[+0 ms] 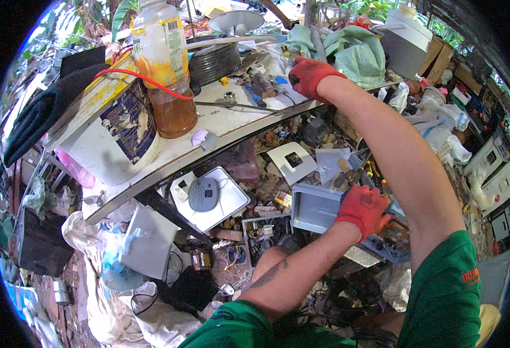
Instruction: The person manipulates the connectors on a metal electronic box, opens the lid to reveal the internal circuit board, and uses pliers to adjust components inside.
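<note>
My right hand (313, 79), in a red glove, is at the worktable (232, 130) beside a crumpled green cloth (356, 58). Its fingers are curled, and what they may hold is hidden. Lower down, my left hand (364, 213), also red-gloved, is closed over a grey plastic bin (313, 206). Something dark shows at its fingers, too unclear to name. Small dark parts and bits of scrap lie in the bin's right end. Around the right hand, small tools and metal pieces litter the tabletop.
A large bottle of brown liquid (174, 110) and a white bucket (107, 145) stand at the table's left, near a black cable coil (214, 61). Below lie a white box with a grey oval device (203, 194), a square white plate (291, 162) and mixed scrap. A grey bucket (403, 43) stands far right.
</note>
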### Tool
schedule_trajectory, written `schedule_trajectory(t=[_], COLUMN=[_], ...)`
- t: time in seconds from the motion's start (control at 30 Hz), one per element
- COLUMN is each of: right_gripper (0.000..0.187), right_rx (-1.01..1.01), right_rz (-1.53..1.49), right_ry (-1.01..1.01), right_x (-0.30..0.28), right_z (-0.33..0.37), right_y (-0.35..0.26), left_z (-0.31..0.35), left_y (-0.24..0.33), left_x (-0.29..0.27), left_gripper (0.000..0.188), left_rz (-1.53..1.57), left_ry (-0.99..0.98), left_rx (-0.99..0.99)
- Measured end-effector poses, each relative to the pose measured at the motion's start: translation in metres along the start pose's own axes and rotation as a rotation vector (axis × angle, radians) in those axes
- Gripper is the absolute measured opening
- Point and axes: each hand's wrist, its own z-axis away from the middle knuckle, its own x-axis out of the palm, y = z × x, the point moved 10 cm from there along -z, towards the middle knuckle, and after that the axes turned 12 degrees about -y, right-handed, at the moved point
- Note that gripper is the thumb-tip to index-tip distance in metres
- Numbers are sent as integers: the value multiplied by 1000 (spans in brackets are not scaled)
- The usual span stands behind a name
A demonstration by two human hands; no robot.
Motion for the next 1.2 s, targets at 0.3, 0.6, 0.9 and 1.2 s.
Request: schedule_trajectory(t=[0.3, 0.6, 0.9, 1.2], right_gripper=[43, 21, 21, 12], right_rx=[-77, -548, -724, 239], right_rz=[-290, -1738, -2230, -3094], right_ry=[313, 560, 871, 531], right_x=[-24, -42, 37, 260], right_z=[24, 62, 370, 419], right_y=[4, 80, 28, -92], left_z=[1, -7, 5, 11], left_y=[0, 6, -14, -13], left_x=[-3, -2, -4, -14], left_gripper=[43, 41, 48, 60], left_rz=[-27, -67, -53, 131], left_ry=[-51, -19, -29, -45], left_rx=[-32, 35, 32, 119])
